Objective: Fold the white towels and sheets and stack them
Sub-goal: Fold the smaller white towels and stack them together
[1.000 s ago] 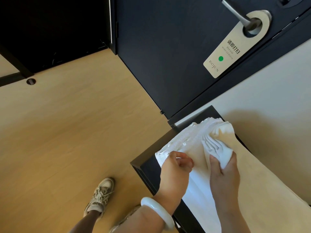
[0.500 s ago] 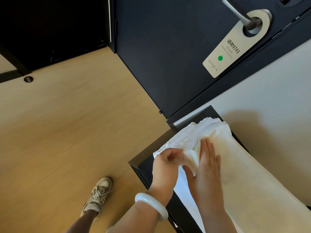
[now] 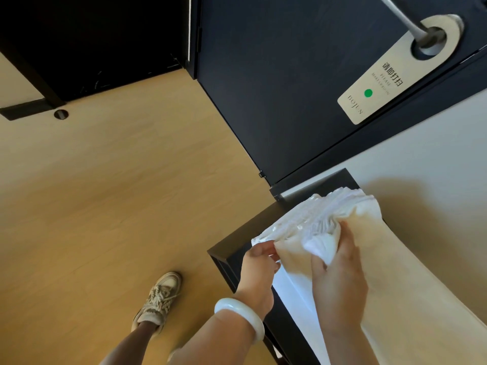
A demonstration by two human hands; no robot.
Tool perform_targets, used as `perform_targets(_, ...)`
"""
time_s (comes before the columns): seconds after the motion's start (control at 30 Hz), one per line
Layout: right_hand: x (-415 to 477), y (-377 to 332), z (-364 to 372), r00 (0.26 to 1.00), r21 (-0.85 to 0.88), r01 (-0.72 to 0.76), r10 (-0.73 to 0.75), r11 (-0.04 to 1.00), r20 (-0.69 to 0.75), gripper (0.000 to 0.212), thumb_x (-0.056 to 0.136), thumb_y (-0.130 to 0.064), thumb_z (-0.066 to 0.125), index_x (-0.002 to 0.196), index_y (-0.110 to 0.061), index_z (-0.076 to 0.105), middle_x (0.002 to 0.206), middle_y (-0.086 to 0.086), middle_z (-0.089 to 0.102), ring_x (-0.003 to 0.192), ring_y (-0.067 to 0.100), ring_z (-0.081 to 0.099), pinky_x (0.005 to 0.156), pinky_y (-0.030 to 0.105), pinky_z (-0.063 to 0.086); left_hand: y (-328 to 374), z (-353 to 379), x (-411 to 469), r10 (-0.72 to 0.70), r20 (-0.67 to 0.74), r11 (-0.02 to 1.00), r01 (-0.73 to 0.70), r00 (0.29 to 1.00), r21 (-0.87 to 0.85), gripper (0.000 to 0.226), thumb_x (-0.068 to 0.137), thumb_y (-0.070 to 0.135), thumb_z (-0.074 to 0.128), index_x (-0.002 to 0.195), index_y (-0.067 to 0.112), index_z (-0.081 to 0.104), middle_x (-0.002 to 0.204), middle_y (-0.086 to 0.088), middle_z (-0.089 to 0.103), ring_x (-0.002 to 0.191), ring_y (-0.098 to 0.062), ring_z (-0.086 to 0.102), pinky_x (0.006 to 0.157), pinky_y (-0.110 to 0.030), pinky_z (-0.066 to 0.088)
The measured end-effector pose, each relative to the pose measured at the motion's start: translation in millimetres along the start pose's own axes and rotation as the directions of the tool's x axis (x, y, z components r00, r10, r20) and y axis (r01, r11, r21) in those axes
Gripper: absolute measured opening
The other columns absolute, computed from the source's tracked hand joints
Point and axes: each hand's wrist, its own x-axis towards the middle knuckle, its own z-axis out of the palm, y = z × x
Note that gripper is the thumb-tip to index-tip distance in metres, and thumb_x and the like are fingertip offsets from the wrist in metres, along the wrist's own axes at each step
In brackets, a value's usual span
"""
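White fabric towel: bunched atop black rectangular table.
My left hand: fingers pinching its edge.
My right hand: fingers clamping its folds.

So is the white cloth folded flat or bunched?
Bunched: the right hand grips gathered pleats of the white cloth, the left hand pinches its edge.

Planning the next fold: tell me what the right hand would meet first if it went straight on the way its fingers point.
The right hand grips bunched white cloth; straight on, it would likely press into the layered linen edges, depth unclear.
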Motion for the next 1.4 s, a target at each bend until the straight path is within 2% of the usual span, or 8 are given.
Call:
perform_targets(0.2, -3.3, -11.3, 14.0, 0.998, -0.093, 0.057, -0.054, 0.994, 0.032, 0.083, 0.077, -0.013, 0.081, 0.145, 0.005, 0.038, 0.152, 0.022, 0.039, 0.141, 0.038, 0.039, 0.114, 0.056, 0.034, -11.8, -6.7, 5.6, 0.100, 0.107, 0.986, -0.113, 0.989, 0.120, 0.042, 0.092, -0.009, 0.052, 0.109, 0.024, 0.070, 0.107, 0.002, 0.071, 0.104, -0.015, 0.065, 0.087, -0.019, 0.050)
perform_targets(0.37, 4.4, -4.4, 13.1, 0.996, 0.054, -0.066, 0.069, 0.996, -0.064, 0.077, 0.082, -0.005, 0.072, 0.148, -0.004, 0.031, 0.144, 0.021, 0.048, 0.129, 0.040, 0.050, 0.098, 0.061, 0.047, -11.5, 0.9, 6.5, 0.493, 0.035, 0.794, -0.466, 0.869, 0.391, 0.028, 0.092, 0.006, 0.062, 0.097, 0.033, 0.061, 0.093, 0.009, 0.061, 0.086, -0.005, 0.059, 0.069, -0.007, 0.046)
perform_targets(0.53, -0.2, -8.8, 12.9, 0.994, 0.110, -0.075, 0.084, 0.991, -0.075, 0.072, 0.084, -0.002, 0.069, 0.147, 0.000, 0.035, 0.148, 0.021, 0.044, 0.134, 0.042, 0.045, 0.109, 0.059, 0.038, -13.1, 9.9, 13.9, 0.397, 0.223, 0.738, -0.454, 0.890, 0.499, 0.036, 0.092, 0.020, 0.068, 0.122, 0.039, 0.063, 0.097, 0.009, 0.056, 0.085, -0.007, 0.058, 0.073, -0.002, 0.042)
perform_targets(0.77, -1.9, -14.0, 12.5, 0.999, -0.027, 0.007, -0.006, 1.000, 0.050, 0.079, 0.083, -0.017, 0.075, 0.148, 0.002, 0.035, 0.154, 0.020, 0.036, 0.145, 0.036, 0.031, 0.118, 0.056, 0.024, -2.5, 7.8, 21.7, 0.326, 0.162, 0.832, -0.364, 0.932, 0.419, 0.026, 0.092, 0.017, 0.067, 0.082, 0.040, 0.065, 0.093, 0.003, 0.067, 0.085, -0.022, 0.071, 0.071, -0.018, 0.054)
perform_targets(0.97, -6.6, -9.7, 10.7, 0.993, -0.128, 0.074, -0.061, 0.989, 0.103, 0.105, 0.074, -0.042, 0.081, 0.152, 0.000, 0.024, 0.159, 0.017, 0.028, 0.150, 0.030, 0.018, 0.121, 0.052, 0.020, 8.9, 5.6, 21.3, 0.283, 0.190, 0.842, -0.338, 0.940, 0.421, 0.028, 0.093, 0.006, 0.065, 0.081, 0.031, 0.066, 0.083, -0.004, 0.073, 0.075, -0.021, 0.072, 0.067, -0.015, 0.053)
perform_targets(1.17, -7.9, -5.6, 2.3, 0.998, -0.056, 0.051, -0.053, 0.997, -0.037, 0.108, 0.066, -0.025, 0.089, 0.149, 0.000, 0.026, 0.153, 0.020, 0.036, 0.142, 0.037, 0.034, 0.113, 0.057, 0.034, 5.9, 11.0, 6.7, 0.337, 0.296, 0.750, -0.445, 0.894, 0.490, 0.031, 0.093, 0.006, 0.062, 0.081, 0.035, 0.060, 0.068, 0.027, 0.066, 0.071, 0.009, 0.061, 0.060, -0.001, 0.041)
perform_targets(1.27, -15.1, -13.9, 11.7, 0.993, -0.140, 0.098, -0.088, 0.985, 0.073, 0.105, 0.068, -0.023, 0.088, 0.151, 0.000, 0.026, 0.156, 0.021, 0.033, 0.146, 0.036, 0.030, 0.116, 0.055, 0.029, 0.9, -6.0, 11.2, 0.381, 0.168, 0.749, -0.410, 0.909, 0.520, 0.032, 0.092, 0.004, 0.058, 0.085, 0.034, 0.062, 0.082, 0.016, 0.068, 0.080, -0.001, 0.063, 0.063, -0.004, 0.043)
perform_targets(1.4, -15.6, -21.5, 26.7, 0.986, -0.248, 0.123, -0.091, 0.961, 0.139, 0.117, 0.062, -0.032, 0.091, 0.152, 0.003, 0.025, 0.158, 0.021, 0.028, 0.149, 0.035, 0.023, 0.118, 0.054, 0.025, 2.0, -20.4, 22.8, 0.207, -0.033, 0.934, -0.187, 0.978, 0.306, 0.031, 0.094, -0.001, 0.045, 0.105, 0.021, 0.063, 0.097, 0.000, 0.067, 0.092, -0.018, 0.066, 0.081, -0.023, 0.053)
